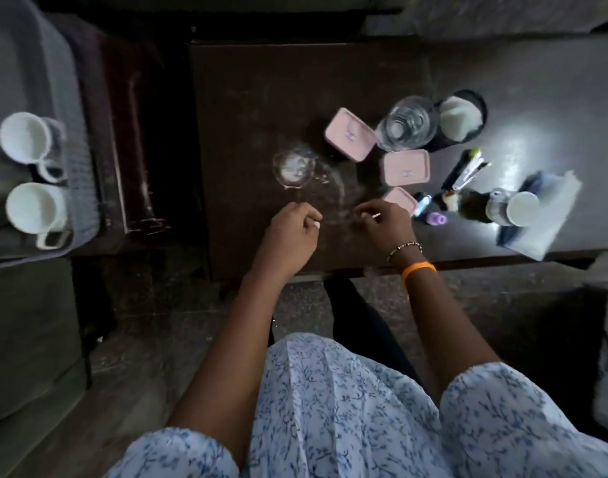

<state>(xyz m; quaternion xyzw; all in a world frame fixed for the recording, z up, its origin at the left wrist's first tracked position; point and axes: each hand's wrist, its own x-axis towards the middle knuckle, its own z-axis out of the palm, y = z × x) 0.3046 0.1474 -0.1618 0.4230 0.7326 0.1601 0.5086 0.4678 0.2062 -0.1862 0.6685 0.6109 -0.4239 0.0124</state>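
Observation:
My left hand [292, 232] hovers over the dark table [254, 98] near its front edge, fingers curled around a small white thing [316, 225] at the fingertips. My right hand [385, 225] is a short way to the right, pinching a thin white stick-like piece [376, 215]. What the two pieces are is too blurred to tell. Just beyond my hands stands a small clear glass dish [294, 169] with white powder in it, and a white smear arcs across the table beside it.
Three pink lidded boxes [350, 134] lie right of the dish, beside a clear glass [407, 124] and a black pot of white powder [463, 117]. Sachets, small bottles and a paper cup [521, 208] crowd the right. Two white cups [26, 138] stand on a tray at left.

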